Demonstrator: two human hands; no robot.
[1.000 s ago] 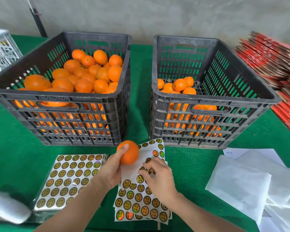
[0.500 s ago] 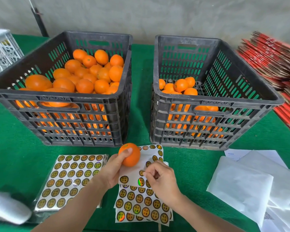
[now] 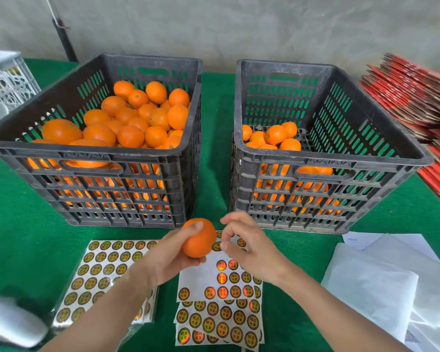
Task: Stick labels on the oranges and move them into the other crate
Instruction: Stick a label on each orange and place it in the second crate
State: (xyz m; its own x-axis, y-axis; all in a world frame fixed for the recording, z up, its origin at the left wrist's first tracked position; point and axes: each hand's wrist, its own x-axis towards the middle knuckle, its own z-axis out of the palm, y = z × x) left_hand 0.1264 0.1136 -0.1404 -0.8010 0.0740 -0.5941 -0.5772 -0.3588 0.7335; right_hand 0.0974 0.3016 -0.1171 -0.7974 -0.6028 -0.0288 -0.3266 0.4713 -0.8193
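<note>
**A:** What fills most of the view?

**B:** A green-covered table (image 3: 214,102). Two black slatted crates stand on it side by side, with a gap between them. The left crate (image 3: 92,158) is heaped with a pile of oranges (image 3: 137,123) to near its rim. The right crate (image 3: 328,163) has a low layer of oranges (image 3: 274,138) at its near-left side.

**A:** And in front of the crates?

**B:** White papers (image 3: 371,288) lie at the right and a wrapped packet of labels (image 3: 104,265) at the left. Loose label sheets (image 3: 219,316) are stacked in the middle, and part of the top one is bare of its round gold labels.

**A:** The hands?

**B:** Both are above the loose sheets, just in front of the gap between the crates. The left hand (image 3: 173,255) grips the held orange (image 3: 198,238), thumb over its top and fingers curled underneath. That fruit is off the table and in neither crate.

**A:** And the other?

**B:** The right hand (image 3: 249,252) is just beside the fruit with its fingers (image 3: 235,217) curled and the thumb tip near the peel. A round label (image 3: 217,246) shows between thumb and orange. I cannot tell whether the hand pinches it or it sits on the sheet below.
</note>
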